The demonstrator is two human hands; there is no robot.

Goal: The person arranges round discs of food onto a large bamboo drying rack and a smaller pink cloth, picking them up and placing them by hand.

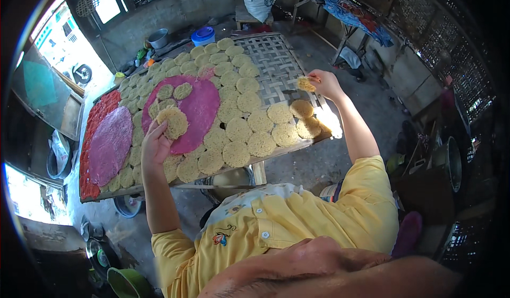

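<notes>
Over the left part of a woven bamboo rack, my left hand is closed on round, flat, yellowish crackers; how many are in the grip I cannot tell. My right hand pinches another yellowish cracker above the rack's right edge. Rows of similar round crackers cover much of the rack. Beneath my left hand lies a large pink sheet, with a few crackers on top of it. A few browner crackers lie at the near right corner.
A second pink sheet and a red layer cover the rack's left end. Behind it are a blue tub and a metal pot. A basin sits under the near edge. A white sack stands at the back.
</notes>
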